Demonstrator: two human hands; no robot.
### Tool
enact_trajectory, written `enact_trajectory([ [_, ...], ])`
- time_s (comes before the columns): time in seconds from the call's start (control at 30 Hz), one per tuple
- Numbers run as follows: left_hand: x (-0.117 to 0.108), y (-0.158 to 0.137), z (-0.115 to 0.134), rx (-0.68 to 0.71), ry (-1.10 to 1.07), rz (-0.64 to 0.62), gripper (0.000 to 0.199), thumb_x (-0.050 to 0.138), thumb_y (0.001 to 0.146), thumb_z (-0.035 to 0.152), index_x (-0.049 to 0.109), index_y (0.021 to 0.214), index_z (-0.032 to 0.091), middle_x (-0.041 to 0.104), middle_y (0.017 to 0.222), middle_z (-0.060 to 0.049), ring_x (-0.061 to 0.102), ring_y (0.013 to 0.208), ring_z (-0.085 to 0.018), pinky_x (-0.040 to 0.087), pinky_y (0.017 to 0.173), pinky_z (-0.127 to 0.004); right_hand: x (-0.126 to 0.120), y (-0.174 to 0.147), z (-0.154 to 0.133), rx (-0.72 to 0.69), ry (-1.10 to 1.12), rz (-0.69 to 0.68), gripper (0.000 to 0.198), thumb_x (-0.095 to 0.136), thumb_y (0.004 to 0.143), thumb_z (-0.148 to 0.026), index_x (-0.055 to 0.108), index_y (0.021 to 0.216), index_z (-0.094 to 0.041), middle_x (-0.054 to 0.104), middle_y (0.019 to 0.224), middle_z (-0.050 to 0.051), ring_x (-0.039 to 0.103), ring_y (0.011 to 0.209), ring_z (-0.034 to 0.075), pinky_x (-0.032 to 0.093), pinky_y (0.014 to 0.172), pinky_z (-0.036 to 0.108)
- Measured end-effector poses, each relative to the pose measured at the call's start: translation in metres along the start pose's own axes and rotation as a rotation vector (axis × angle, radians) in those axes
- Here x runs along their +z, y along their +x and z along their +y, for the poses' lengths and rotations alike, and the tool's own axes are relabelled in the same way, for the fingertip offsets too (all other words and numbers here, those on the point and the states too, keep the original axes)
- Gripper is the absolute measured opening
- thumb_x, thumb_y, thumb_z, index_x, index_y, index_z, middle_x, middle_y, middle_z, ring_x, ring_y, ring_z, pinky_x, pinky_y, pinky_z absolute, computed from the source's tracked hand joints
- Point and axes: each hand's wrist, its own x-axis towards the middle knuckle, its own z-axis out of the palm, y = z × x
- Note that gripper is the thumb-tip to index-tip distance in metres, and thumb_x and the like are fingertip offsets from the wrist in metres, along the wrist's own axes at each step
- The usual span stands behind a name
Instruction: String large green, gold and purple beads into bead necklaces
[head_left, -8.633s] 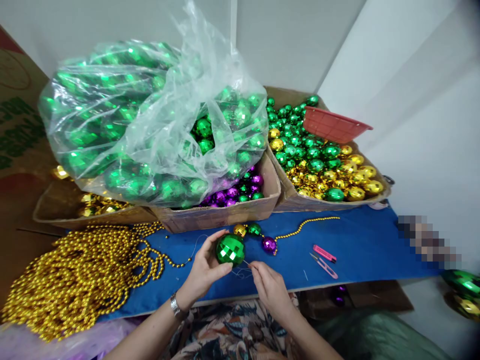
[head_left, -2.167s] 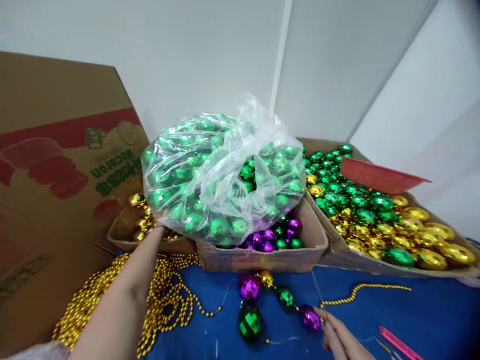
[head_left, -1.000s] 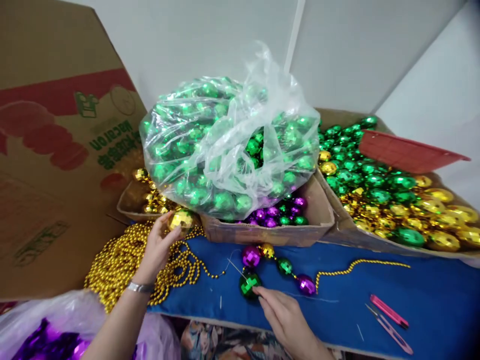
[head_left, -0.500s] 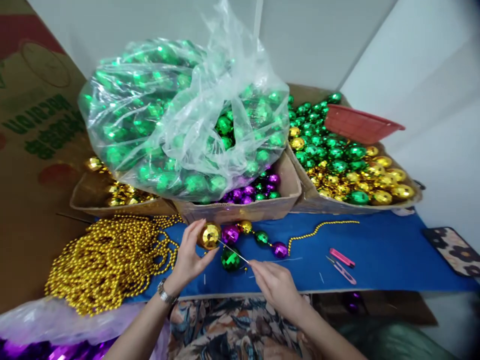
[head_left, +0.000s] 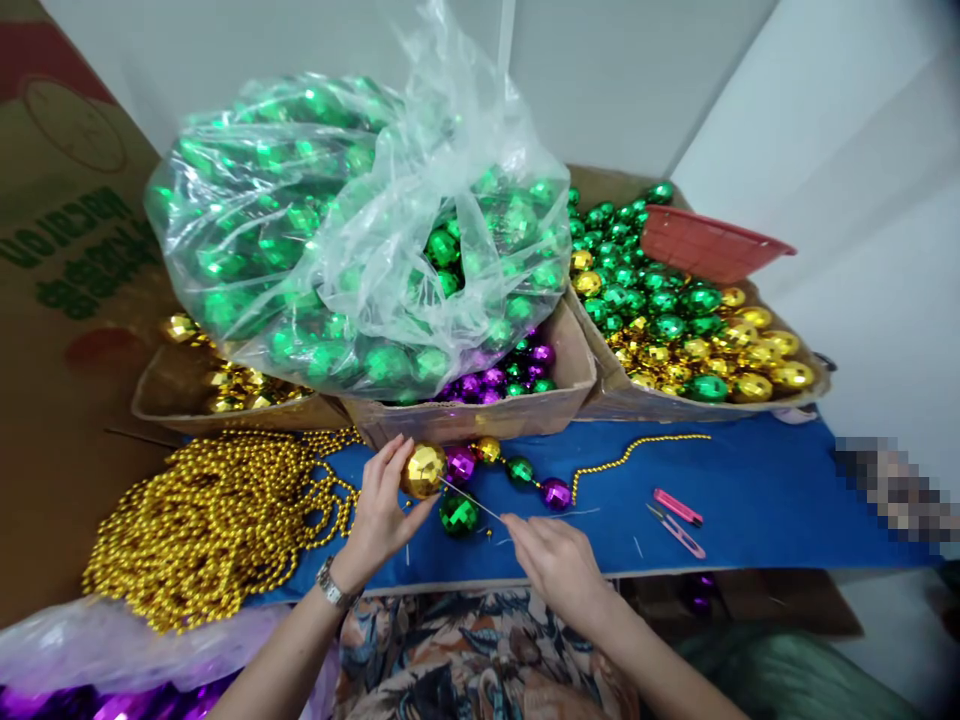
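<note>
my left hand [head_left: 379, 515] is closed around a large gold faceted ball [head_left: 425, 470], thumb below and fingers over its far side, and i have it raised just above the blue cloth [head_left: 765, 500]. in my right hand [head_left: 559, 565] the thumb and fingertips are pinched together on a long thin needle [head_left: 472, 502], which slants up and leftward to the right side of the ball; i can't tell whether its tip has gone in or only meets the surface.

just right of the ball i'm holding, on the cloth, lie a large green ball [head_left: 459, 513], nearer me, and a purple ball [head_left: 460, 463] behind it. from there a row runs on to the right: a smaller gold ball [head_left: 489, 450], a smaller green ball [head_left: 519, 471] and a second purple ball [head_left: 556, 494], with a thin gold bead strand [head_left: 637, 455] trailing away beyond. farther right, a pink cutter [head_left: 678, 507] and pink-handled snips [head_left: 682, 535] lie close together.

to my left is a big heap of gold bead strands [head_left: 202, 530]. behind the work, a clear plastic bag [head_left: 360, 250] full of green balls sits over the middle carton [head_left: 487, 415], where purple and green balls show. the right carton [head_left: 637, 405] holds green and gold balls, with a red basket [head_left: 709, 245] tilted on top of them.
</note>
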Motion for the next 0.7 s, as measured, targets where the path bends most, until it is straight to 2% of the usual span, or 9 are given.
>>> enact_trajectory([
  [0.17, 0.012, -0.009, 0.006, 0.141, 0.013, 0.053, 0.068, 0.063, 0.079, 0.011, 0.039, 0.14, 0.028, 0.044, 0.141, -0.016, 0.037, 0.132, -0.036, 0.04, 0.102, -0.057, 0.002, 0.006, -0.009, 0.023, -0.024, -0.078, 0.024, 0.048, 0.086, -0.01, 0.061, 0.105, -0.016, 0.064, 0.069, 0.002, 0.059, 0.06, 0.014, 0.04, 0.06, 0.025],
  [0.27, 0.024, -0.019, 0.019, 0.19, -0.109, 0.024, 0.068, 0.056, 0.079, 0.003, 0.042, 0.138, 0.034, 0.04, 0.144, -0.012, 0.027, 0.139, -0.037, 0.037, 0.103, -0.061, 0.012, 0.009, -0.014, 0.055, 0.056, -0.105, 0.022, 0.045, 0.088, -0.011, 0.06, 0.104, -0.016, 0.065, 0.07, 0.003, 0.061, 0.062, 0.014, 0.04, 0.059, 0.024],
  [0.37, 0.028, -0.027, 0.035, 0.143, -0.298, -0.026, 0.068, 0.06, 0.079, 0.008, 0.04, 0.138, 0.035, 0.038, 0.145, -0.011, 0.022, 0.141, -0.039, 0.033, 0.104, -0.066, 0.023, 0.006, -0.014, 0.082, 0.124, -0.085, 0.024, 0.039, 0.091, -0.012, 0.059, 0.104, -0.016, 0.066, 0.073, 0.004, 0.062, 0.066, 0.014, 0.041, 0.06, 0.023],
  [0.47, 0.024, -0.029, 0.049, -0.03, -0.462, -0.002, 0.068, 0.067, 0.079, 0.018, 0.04, 0.139, 0.035, 0.027, 0.152, -0.011, 0.02, 0.142, -0.039, 0.031, 0.107, -0.064, 0.032, 0.001, -0.012, 0.089, 0.153, -0.048, 0.026, 0.034, 0.094, -0.013, 0.059, 0.102, -0.016, 0.064, 0.071, 0.004, 0.061, 0.065, 0.014, 0.04, 0.061, 0.024],
  [0.57, 0.022, -0.025, 0.054, -0.289, -0.737, 0.057, 0.063, 0.062, 0.084, 0.027, 0.036, 0.141, 0.036, 0.016, 0.157, -0.009, 0.023, 0.142, -0.034, 0.042, 0.104, -0.052, 0.036, -0.004, -0.01, 0.089, 0.182, -0.016, 0.028, 0.031, 0.097, -0.015, 0.059, 0.095, -0.017, 0.062, 0.07, 0.004, 0.058, 0.064, 0.015, 0.038, 0.061, 0.024],
  [0.63, 0.022, -0.021, 0.05, -0.473, -0.955, 0.134, 0.057, 0.059, 0.087, 0.032, 0.037, 0.14, 0.034, 0.025, 0.154, -0.009, 0.031, 0.139, -0.031, 0.048, 0.099, -0.045, 0.037, -0.007, -0.009, 0.091, 0.215, 0.0, 0.029, 0.03, 0.099, -0.017, 0.059, 0.093, -0.017, 0.06, 0.07, 0.004, 0.057, 0.065, 0.015, 0.038, 0.062, 0.025],
  [0.7, 0.025, -0.017, 0.04, -0.64, -1.073, 0.212, 0.047, 0.058, 0.087, 0.037, 0.047, 0.132, 0.029, 0.043, 0.144, -0.01, 0.043, 0.131, -0.029, 0.051, 0.094, -0.042, 0.037, -0.009, -0.007, 0.102, 0.267, 0.02, 0.03, 0.031, 0.1, -0.019, 0.058, 0.087, -0.017, 0.059, 0.069, 0.003, 0.056, 0.065, 0.015, 0.038, 0.062, 0.025],
])
